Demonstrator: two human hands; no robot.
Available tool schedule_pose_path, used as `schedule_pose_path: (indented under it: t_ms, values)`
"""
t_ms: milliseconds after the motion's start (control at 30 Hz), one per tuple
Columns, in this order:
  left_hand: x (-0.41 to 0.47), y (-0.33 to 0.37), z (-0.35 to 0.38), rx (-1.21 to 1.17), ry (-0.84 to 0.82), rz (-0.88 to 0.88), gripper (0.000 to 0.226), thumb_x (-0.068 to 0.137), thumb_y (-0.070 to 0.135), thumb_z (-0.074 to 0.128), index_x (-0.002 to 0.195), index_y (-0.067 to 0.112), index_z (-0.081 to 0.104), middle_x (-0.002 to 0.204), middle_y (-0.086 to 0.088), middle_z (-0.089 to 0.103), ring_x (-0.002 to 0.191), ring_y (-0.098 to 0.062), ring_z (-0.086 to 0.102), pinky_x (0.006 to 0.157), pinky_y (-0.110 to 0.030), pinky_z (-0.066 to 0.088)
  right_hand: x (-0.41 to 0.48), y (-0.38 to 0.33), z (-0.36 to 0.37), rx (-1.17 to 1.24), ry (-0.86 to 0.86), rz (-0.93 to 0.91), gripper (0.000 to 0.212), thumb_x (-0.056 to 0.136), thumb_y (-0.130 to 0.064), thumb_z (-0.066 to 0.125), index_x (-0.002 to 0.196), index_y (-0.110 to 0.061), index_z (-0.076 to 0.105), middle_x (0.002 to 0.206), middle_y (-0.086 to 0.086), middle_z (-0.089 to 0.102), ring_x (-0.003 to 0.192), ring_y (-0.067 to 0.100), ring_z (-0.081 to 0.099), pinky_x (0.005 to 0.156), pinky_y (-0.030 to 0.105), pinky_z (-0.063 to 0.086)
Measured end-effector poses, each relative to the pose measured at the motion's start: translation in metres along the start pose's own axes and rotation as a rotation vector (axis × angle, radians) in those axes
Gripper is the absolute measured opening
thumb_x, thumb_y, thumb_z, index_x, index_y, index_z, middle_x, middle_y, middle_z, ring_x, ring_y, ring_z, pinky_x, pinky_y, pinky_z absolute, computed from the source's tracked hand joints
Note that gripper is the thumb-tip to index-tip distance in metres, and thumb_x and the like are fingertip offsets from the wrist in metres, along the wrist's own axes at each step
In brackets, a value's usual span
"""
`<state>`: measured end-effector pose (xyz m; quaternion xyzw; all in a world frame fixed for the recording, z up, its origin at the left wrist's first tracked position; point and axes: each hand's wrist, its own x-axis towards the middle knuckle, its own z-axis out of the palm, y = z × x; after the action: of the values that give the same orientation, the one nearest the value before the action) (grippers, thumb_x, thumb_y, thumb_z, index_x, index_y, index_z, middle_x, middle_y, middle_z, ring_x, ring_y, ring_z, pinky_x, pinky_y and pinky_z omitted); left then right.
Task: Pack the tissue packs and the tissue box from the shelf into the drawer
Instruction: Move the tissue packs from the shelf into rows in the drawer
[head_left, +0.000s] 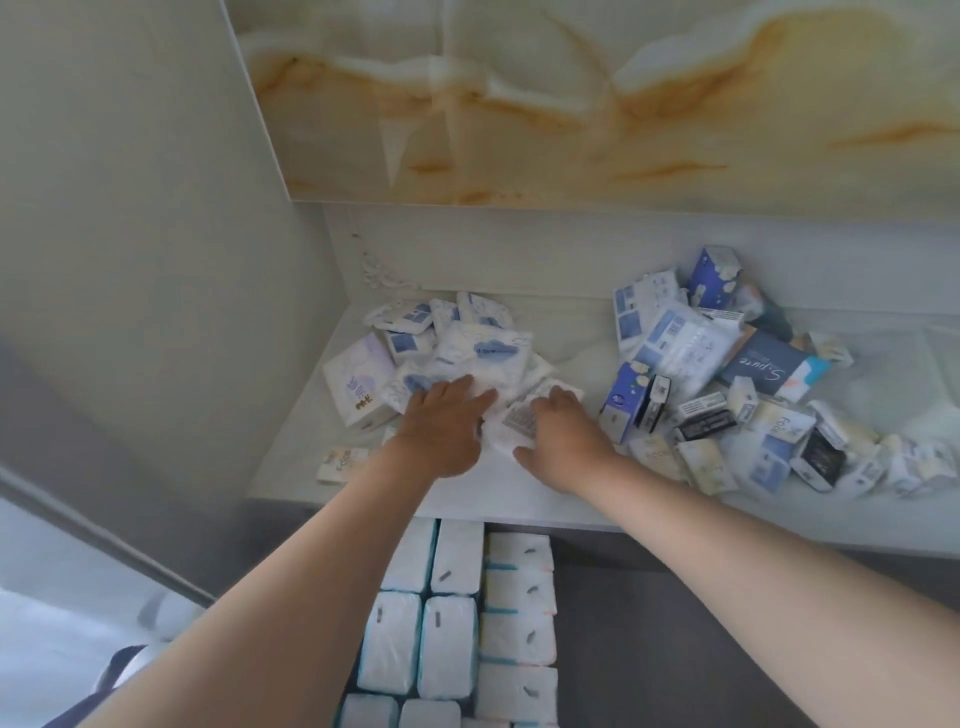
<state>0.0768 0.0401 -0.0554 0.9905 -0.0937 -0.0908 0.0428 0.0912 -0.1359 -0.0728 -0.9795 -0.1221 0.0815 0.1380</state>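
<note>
On the white shelf (545, 493) lie two heaps of tissue packs. The left heap (467, 343) is mostly white packs with blue print. My left hand (441, 426) rests flat on a white pack (488, 387) at its near side, fingers spread. My right hand (558, 431) lies beside it, on a white pack with a grey label (519, 418). Whether either hand grips its pack is unclear. The right heap (727, 395) holds small blue and white packs and a dark blue tissue box (769, 371). Below the shelf, the open drawer (649, 639) holds rows of white tissue packs (457, 623).
A small cream pack (340, 462) lies alone near the shelf's left front corner. A white side wall (156, 260) bounds the shelf on the left, and a marble-patterned panel (571, 104) stands behind it. The drawer's right part shows dark bare bottom.
</note>
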Motion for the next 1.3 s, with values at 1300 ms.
schedule_pose_path:
  t_ms: [1300]
  values:
    - [0.089,0.146,-0.054,-0.812,0.599,0.021,0.028,0.092,0.031,0.063,0.118,0.027,0.055,0.103,0.010,0.062,0.091,-0.012,0.057,0.073,-0.026,0.041,0.034,0.221,-0.112,0.074,0.188,0.691,0.071,0.082,-0.037,0.060,0.143,-0.018,0.030,0.150,0.013,0.034,0.141,0.034,0.026,0.106,0.055,0.033]
